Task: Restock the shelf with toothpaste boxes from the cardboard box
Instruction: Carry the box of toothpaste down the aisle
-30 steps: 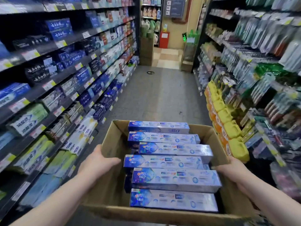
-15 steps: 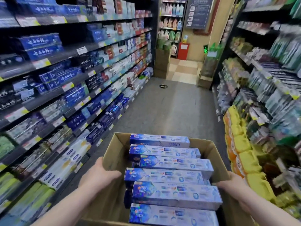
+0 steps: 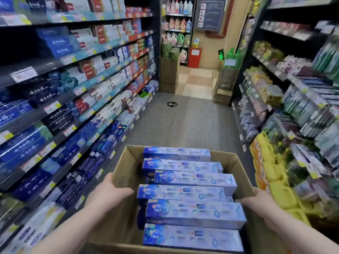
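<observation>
The step in hand looks like carrying — the cardboard box point(image 3: 126, 173) is held up in the aisle between 2 runs of shelving, and no toothpaste box has been lifted out of it yet. The left hand point(image 3: 108, 193) is curled over the box's left wall, fingers wrapped on the rim and closed firmly on the cardboard. The right hand point(image 3: 256, 198) presses against the right wall, though its fingers are hidden behind the cardboard, so how far they close cannot be told. Inside lie the toothpaste boxes point(image 3: 183, 194), at least 6 showing on top, stacked flat and crosswise, filling the right part and leaving a gap along the left wall. The shelf point(image 3: 95, 114) of toothpaste runs along the person's left, just beside the box. Next, I judge, the box must be set down or propped on 1 arm — freeing a hand to take the top pack and slot it into a matching row.
</observation>
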Tool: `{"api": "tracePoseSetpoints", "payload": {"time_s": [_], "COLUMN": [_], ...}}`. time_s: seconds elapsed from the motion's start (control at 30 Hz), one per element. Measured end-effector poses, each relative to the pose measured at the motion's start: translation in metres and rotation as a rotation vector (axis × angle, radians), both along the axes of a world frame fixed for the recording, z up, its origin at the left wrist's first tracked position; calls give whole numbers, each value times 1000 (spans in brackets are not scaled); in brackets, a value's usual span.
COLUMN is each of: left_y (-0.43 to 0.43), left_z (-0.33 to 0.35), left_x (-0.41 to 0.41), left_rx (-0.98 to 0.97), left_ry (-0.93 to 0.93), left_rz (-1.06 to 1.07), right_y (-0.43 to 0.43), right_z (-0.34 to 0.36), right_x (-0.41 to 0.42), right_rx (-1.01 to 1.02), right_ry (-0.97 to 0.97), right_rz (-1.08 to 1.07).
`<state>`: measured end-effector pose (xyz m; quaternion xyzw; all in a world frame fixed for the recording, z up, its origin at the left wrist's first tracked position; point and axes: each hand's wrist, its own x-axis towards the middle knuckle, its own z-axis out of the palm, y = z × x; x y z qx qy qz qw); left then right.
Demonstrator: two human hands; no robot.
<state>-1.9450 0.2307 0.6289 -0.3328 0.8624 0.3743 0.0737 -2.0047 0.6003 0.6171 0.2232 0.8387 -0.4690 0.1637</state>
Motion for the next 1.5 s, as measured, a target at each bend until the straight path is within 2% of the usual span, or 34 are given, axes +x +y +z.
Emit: {"api": "tracePoseSetpoints", "payload": {"time_s": [0.4,0.73,1.13,1.33,1.5], "left_y": [13,3,-132,-197,-227], "left_z": [-9,-9,-47,-62,-96], "left_x": [-276,-446,-619,-673,-706], "left_rx": [65,78,132,115,189], "left_ry": [45,14,-53,-84,-141], "left_rz": [153,336,543,671,840], "right_y": [-1,-43,-221,-315,-394], "right_z": [-7,0,-28,-43,-66], "right_x": [-319,-556,-786,-870,-941], "right_rx": [-8,30,24,50,124], "right_ry": [8,-43,-81,-119,-125], "right_rz": [111,297,457,559,716]}}
